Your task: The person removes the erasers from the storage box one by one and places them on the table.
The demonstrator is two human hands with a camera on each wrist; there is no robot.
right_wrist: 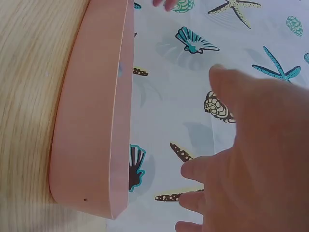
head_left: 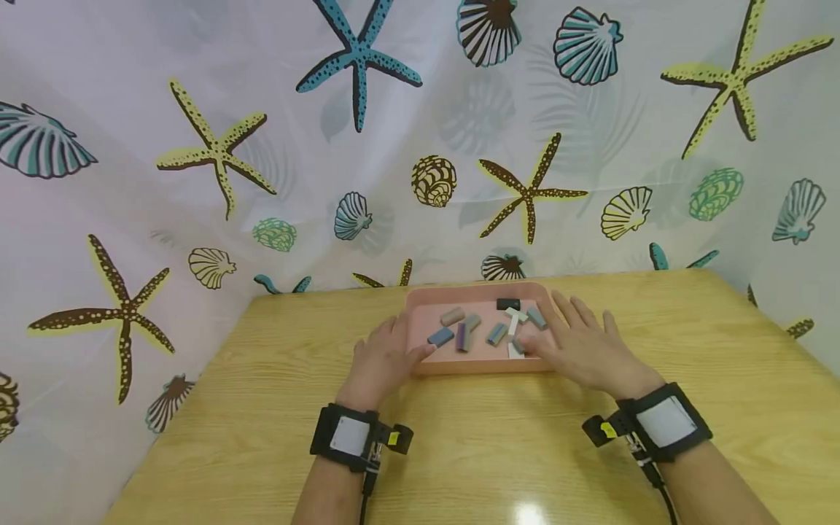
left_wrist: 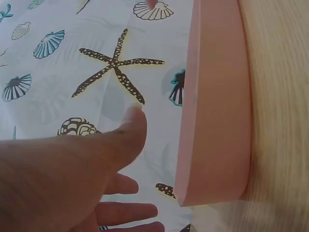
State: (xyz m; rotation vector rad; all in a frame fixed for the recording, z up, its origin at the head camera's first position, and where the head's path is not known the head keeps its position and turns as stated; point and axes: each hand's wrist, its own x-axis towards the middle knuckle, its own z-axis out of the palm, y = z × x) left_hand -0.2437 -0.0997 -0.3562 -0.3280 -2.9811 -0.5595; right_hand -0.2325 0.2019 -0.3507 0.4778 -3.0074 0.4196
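Note:
A shallow pink tray (head_left: 482, 367) on the wooden table lies between my two hands. In it are several short block-like pieces, among them a blue one (head_left: 441, 336), a purple one (head_left: 461, 337) and a tan one (head_left: 452, 316). A small black block (head_left: 508, 303) and a white T-shaped piece (head_left: 514, 321) lie there too. My left hand (head_left: 383, 361) is at the tray's left end, thumb extended toward its front corner. At the right end is my right hand (head_left: 587, 351), fingers spread, its thumb over the inside. Neither hand grips anything; contact with the tray is unclear.
The wooden table (head_left: 485, 445) extends around the tray. A white cloth (head_left: 394, 240) printed with starfish and shells hangs behind and at the sides. Each wrist wears a black strap with a small camera, the left camera (head_left: 399, 439) and the right camera (head_left: 597, 430), with cables trailing.

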